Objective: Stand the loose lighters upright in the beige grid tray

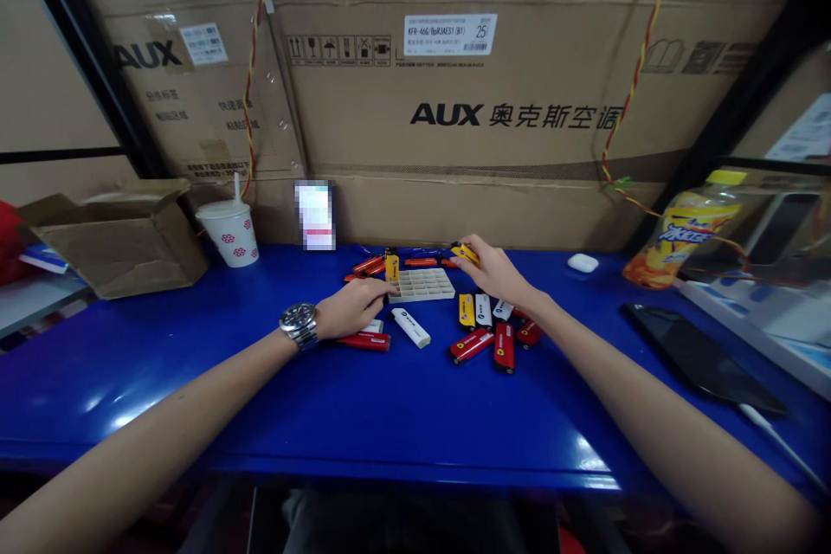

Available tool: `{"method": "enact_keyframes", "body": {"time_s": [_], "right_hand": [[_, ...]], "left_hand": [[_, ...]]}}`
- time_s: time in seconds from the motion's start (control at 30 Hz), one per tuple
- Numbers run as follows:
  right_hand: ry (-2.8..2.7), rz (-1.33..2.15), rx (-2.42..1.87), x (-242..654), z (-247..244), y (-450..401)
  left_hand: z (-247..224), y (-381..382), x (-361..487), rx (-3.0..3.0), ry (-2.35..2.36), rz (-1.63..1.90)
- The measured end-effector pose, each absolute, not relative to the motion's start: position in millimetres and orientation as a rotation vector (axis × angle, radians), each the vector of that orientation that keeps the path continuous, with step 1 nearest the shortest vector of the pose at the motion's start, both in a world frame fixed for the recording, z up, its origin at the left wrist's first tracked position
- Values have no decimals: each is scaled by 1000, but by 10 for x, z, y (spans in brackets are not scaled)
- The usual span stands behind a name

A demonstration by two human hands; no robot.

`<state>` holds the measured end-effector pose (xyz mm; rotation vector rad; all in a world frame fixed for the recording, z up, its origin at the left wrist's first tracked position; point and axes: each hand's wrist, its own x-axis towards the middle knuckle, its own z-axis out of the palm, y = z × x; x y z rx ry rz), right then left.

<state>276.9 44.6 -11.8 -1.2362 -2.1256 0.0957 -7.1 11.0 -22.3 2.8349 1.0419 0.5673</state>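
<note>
A pale grid tray (425, 284) lies on the blue table (402, 398), with one yellow lighter (391, 267) standing upright in its left side. My right hand (497, 273) is just right of the tray and holds a yellow lighter (466, 253) at its fingertips above the tray's far right corner. My left hand (354, 308), with a wristwatch, rests at the tray's near left corner; whether it grips anything I cannot tell. Loose red lighters (472, 344), a white lighter (410, 326) and yellow ones lie in front of the tray, and more red ones (367, 265) behind it.
A paper cup with a straw (228, 232) and an open cardboard box (117, 238) stand at the left. A white earbud case (582, 262), an orange snack bag (688, 238) and a dark phone (701, 357) are at the right. Large cardboard boxes (454, 104) form the back wall.
</note>
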Motion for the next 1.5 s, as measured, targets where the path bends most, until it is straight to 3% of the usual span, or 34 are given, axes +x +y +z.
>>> {"method": "enact_keyframes", "body": {"time_s": [0.4, 0.93, 1.03, 1.2, 1.5], "right_hand": [[-1567, 834, -1186, 2634, -91, 401], [-1399, 968, -1219, 2550, -113, 455], [-1636, 846, -1110, 2458, -104, 410], [-2056, 347, -963, 2197, -17, 341], [-2093, 380, -941, 1924, -107, 495]], "left_hand": [[-219, 110, -64, 2855, 1025, 542], [-165, 60, -61, 2965, 1051, 543], [-144, 61, -70, 2985, 1088, 546], [-132, 69, -87, 2993, 1128, 519], [-161, 73, -107, 2957, 1101, 509]]}}
